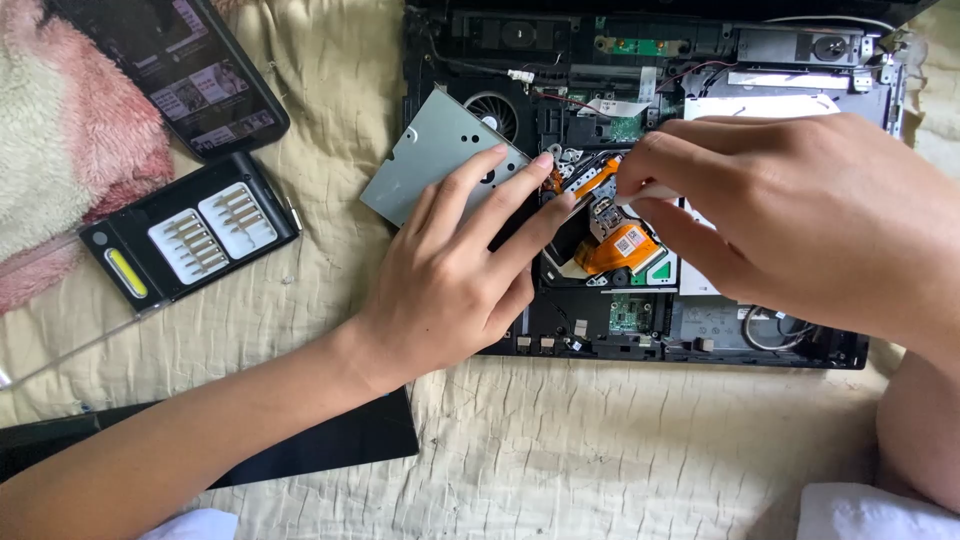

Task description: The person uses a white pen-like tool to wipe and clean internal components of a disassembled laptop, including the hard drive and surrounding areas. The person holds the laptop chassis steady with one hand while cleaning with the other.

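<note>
An opened black laptop chassis (700, 345) lies on the bedsheet with its boards, cooling fan (492, 108) and cables exposed. My left hand (455, 270) rests on the chassis' left side, fingertips touching a grey metal drive plate (425, 155) and the edge of the optical drive mechanism (615, 245) with its orange flex cable. My right hand (800, 215) hovers over the drive's right side, its thumb and forefinger pinched on a small white part (645, 193) near the flex cable. What that part is I cannot make out.
A black screwdriver bit case (190, 240) with a yellow strip lies open at left. A smartphone (185, 70) with its screen lit sits above it, next to a pink-and-white fluffy blanket (60, 140). A flat black panel (330, 445) lies under my left forearm.
</note>
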